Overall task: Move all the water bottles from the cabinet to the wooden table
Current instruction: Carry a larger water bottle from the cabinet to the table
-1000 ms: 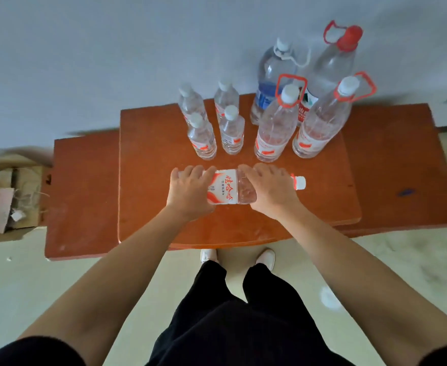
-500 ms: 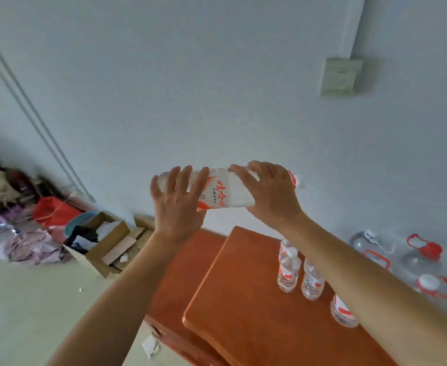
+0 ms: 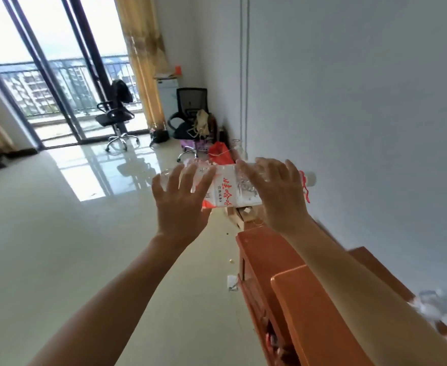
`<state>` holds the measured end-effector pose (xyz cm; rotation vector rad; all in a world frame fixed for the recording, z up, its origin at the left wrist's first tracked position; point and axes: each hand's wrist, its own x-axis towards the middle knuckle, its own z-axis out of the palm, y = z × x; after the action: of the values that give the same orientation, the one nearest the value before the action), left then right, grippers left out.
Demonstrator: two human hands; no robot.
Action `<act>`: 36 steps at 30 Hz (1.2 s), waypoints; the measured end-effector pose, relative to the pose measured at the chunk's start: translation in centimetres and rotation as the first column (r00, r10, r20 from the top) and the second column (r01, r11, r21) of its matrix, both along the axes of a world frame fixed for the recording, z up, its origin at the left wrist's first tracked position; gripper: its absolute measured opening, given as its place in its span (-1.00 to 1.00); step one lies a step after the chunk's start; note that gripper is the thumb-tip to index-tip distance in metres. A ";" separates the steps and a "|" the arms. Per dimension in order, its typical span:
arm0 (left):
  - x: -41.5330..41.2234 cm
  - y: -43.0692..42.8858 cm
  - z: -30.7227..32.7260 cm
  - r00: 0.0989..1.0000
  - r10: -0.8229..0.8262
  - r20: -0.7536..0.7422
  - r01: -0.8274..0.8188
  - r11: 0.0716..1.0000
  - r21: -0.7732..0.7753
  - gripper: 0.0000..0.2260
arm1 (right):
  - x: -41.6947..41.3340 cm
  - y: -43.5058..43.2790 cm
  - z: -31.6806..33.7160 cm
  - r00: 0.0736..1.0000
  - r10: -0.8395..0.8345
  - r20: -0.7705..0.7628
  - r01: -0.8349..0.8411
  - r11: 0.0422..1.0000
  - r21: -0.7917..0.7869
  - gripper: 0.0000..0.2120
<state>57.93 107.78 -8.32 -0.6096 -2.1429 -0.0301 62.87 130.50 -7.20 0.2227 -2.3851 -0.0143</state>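
Note:
A clear water bottle with a red and white label lies sideways in the air at chest height, cap to the right. My left hand grips its base end and my right hand grips its neck end, fingers curled over the top. The orange wooden cabinet runs along the wall at the lower right, below my right forearm. A blurred clump of other bottles shows at the right edge on the cabinet top.
A shiny tiled floor stretches left toward glass balcony doors. Two black office chairs and a heap of bags stand at the far end. A cardboard box lies by the wall beyond the cabinet.
My view has swung left, away from the cabinet top toward the room. Both hands kept hold of the bottle and lifted it off the cabinet top into the air.

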 end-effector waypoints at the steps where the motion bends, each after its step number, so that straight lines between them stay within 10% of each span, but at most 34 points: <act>1: -0.1 -2.5 -0.1 0.998 0.054 -0.013 -0.054 0.999 0.006 -0.24 | -1.0 -2.3 0.2 0.999 0.050 -0.013 -0.050 0.999 0.008 0.07; 19: -3.9 -53.0 2.9 0.740 0.672 0.012 -0.672 0.739 0.051 -0.20 | -21.2 -56.0 2.5 0.719 0.689 -0.093 -0.688 0.724 0.039 -0.02; 36: -20.0 -79.1 2.6 0.410 0.907 0.092 -0.911 0.412 0.001 -0.15 | -44.7 -88.7 1.4 0.373 0.921 -0.115 -0.924 0.380 0.043 0.01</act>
<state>37.91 28.67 -5.70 0.7073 -2.2641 0.5110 18.20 41.75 -5.83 1.4995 -1.7986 0.5317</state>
